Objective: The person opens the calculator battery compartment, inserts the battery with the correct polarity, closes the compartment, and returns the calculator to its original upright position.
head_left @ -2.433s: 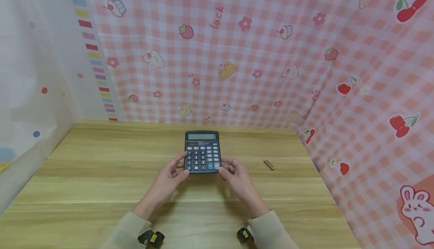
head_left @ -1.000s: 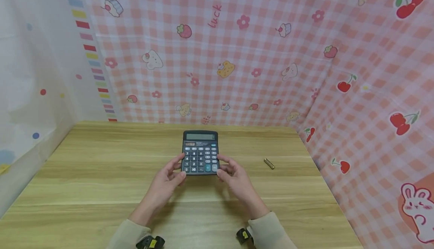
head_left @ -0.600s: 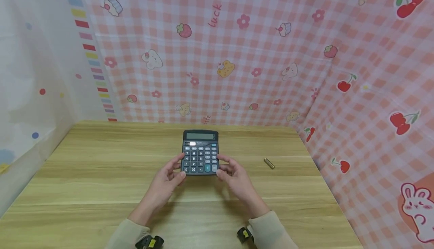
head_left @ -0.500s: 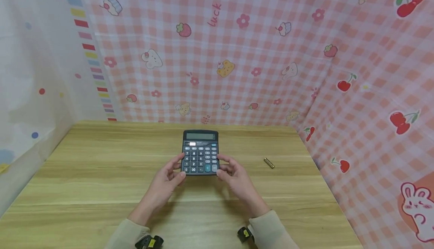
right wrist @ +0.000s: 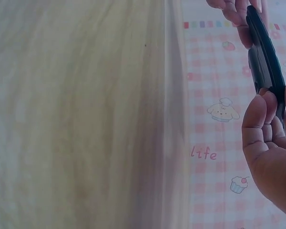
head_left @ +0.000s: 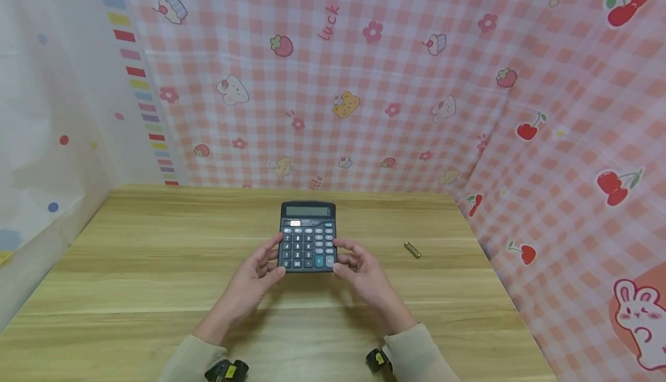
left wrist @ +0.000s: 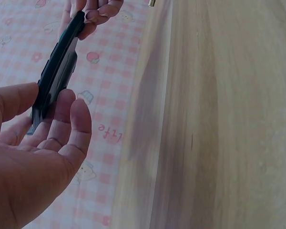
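A dark desktop calculator (head_left: 308, 249) is held up between both hands, its keys facing the head camera and a zero on its display. My left hand (head_left: 255, 275) grips its left edge, thumb on the front at the lower corner. On the opposite edge my right hand (head_left: 364, 272) holds it the same way. Both wrist views catch the calculator (left wrist: 57, 71) nearly edge-on, with a gap between it and the wooden surface. In the right wrist view, fingers of the right hand (right wrist: 271, 148) lie behind the calculator's back.
A small gold-coloured battery (head_left: 413, 249) lies on the wooden table (head_left: 156, 278), right of the hands. Pink checked cloth (head_left: 312, 81) hangs along the back and right. A pale dotted cloth (head_left: 52, 139) covers the left side.
Since the oldest frame, the calculator has shifted slightly left, and a bright reflection has appeared on its solar panel. Most recently it has dipped slightly in view. Both hands keep their grip.
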A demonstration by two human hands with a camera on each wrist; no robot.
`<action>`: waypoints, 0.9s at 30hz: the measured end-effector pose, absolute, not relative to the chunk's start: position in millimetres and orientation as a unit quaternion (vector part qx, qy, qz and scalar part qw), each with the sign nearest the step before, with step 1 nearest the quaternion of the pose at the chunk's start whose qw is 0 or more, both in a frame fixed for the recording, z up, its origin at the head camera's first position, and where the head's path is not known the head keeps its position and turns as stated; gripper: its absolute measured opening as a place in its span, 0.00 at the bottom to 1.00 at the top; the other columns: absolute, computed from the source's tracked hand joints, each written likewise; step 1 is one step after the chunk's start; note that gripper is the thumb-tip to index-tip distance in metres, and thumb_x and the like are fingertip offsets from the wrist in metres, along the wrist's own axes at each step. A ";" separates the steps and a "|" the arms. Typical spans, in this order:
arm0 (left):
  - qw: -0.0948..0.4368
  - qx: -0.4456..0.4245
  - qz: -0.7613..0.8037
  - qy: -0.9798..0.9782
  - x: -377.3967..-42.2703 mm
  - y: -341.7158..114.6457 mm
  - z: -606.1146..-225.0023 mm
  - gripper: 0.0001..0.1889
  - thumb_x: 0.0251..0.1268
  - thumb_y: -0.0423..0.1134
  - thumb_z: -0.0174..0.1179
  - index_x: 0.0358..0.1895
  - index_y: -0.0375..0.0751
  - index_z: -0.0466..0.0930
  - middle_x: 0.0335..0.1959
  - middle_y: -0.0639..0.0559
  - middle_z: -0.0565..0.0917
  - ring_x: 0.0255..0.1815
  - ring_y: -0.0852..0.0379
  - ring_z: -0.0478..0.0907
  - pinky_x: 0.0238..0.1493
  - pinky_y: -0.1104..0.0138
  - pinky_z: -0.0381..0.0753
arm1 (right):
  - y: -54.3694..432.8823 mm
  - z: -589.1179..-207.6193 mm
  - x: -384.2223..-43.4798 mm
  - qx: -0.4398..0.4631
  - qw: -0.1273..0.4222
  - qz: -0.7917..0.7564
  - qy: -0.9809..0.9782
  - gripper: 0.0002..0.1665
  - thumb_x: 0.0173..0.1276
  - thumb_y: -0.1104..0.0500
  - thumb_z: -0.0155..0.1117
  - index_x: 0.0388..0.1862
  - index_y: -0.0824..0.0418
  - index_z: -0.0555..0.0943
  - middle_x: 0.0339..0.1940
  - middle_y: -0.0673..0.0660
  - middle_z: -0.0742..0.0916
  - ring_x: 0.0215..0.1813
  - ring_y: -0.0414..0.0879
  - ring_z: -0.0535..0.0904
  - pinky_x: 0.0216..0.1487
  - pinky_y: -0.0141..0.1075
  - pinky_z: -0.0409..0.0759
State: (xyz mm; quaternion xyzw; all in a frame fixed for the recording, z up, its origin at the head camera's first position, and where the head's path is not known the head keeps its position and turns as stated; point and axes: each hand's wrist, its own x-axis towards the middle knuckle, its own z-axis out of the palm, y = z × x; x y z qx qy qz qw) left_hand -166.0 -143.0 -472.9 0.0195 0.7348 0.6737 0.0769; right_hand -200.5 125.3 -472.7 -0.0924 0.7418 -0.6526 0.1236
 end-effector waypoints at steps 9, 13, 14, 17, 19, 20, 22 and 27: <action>0.101 0.045 0.667 0.737 -166.1 -149.7 -474.7 0.42 0.77 0.31 0.62 0.87 0.60 0.55 0.78 0.38 0.73 0.68 0.47 0.81 0.63 0.70 0.85 | 127.9 -475.3 -199.6 -0.107 0.133 -0.643 0.747 0.32 0.75 0.71 0.63 0.76 0.56 0.75 0.62 0.68 0.89 0.55 0.48 0.90 0.58 0.34 0.88; 0.102 0.049 0.666 0.737 -165.8 -151.0 -475.7 0.42 0.77 0.31 0.62 0.87 0.61 0.55 0.79 0.38 0.72 0.69 0.46 0.81 0.65 0.68 0.84 | 128.1 -475.6 -199.3 -0.108 0.138 -0.648 0.741 0.32 0.76 0.71 0.63 0.76 0.56 0.75 0.62 0.69 0.88 0.55 0.47 0.89 0.56 0.32 0.88; 0.102 0.049 0.666 0.737 -165.8 -151.2 -475.9 0.42 0.77 0.32 0.62 0.87 0.61 0.55 0.79 0.38 0.72 0.69 0.45 0.81 0.65 0.67 0.85 | 128.1 -475.6 -199.1 -0.107 0.139 -0.649 0.741 0.32 0.76 0.71 0.63 0.76 0.56 0.75 0.62 0.69 0.88 0.55 0.47 0.89 0.56 0.32 0.88; 0.103 0.048 0.666 0.737 -165.7 -151.8 -476.4 0.42 0.77 0.32 0.63 0.87 0.62 0.55 0.79 0.38 0.73 0.69 0.46 0.81 0.65 0.66 0.85 | 128.1 -475.6 -199.0 -0.104 0.141 -0.650 0.740 0.32 0.76 0.71 0.63 0.76 0.56 0.74 0.63 0.68 0.89 0.55 0.47 0.89 0.56 0.32 0.88; 0.104 0.046 0.666 0.737 -165.4 -152.2 -476.5 0.42 0.77 0.33 0.63 0.87 0.63 0.56 0.79 0.39 0.73 0.69 0.46 0.81 0.65 0.66 0.85 | 128.2 -475.6 -198.9 -0.103 0.144 -0.648 0.741 0.32 0.76 0.71 0.63 0.77 0.55 0.74 0.63 0.68 0.89 0.55 0.47 0.89 0.56 0.32 0.87; 0.104 0.045 0.666 0.737 -165.2 -152.3 -476.6 0.42 0.77 0.33 0.63 0.87 0.63 0.56 0.79 0.39 0.73 0.69 0.46 0.81 0.65 0.66 0.85 | 128.2 -475.7 -198.8 -0.103 0.145 -0.648 0.741 0.32 0.76 0.70 0.63 0.77 0.55 0.74 0.63 0.67 0.89 0.55 0.47 0.89 0.56 0.32 0.87; 0.104 0.044 0.666 0.738 -164.9 -152.5 -476.7 0.42 0.77 0.33 0.63 0.87 0.63 0.56 0.79 0.39 0.73 0.69 0.46 0.81 0.65 0.65 0.85 | 128.3 -475.9 -198.8 -0.105 0.147 -0.646 0.741 0.32 0.77 0.70 0.63 0.77 0.55 0.74 0.63 0.67 0.89 0.56 0.47 0.89 0.56 0.32 0.87; 0.103 0.044 0.666 0.737 -164.2 -152.1 -477.0 0.42 0.77 0.32 0.63 0.87 0.62 0.56 0.78 0.38 0.73 0.67 0.46 0.82 0.63 0.67 0.86 | 129.2 -476.7 -198.0 -0.107 0.149 -0.646 0.740 0.32 0.77 0.70 0.63 0.77 0.55 0.74 0.63 0.68 0.89 0.56 0.46 0.89 0.56 0.32 0.87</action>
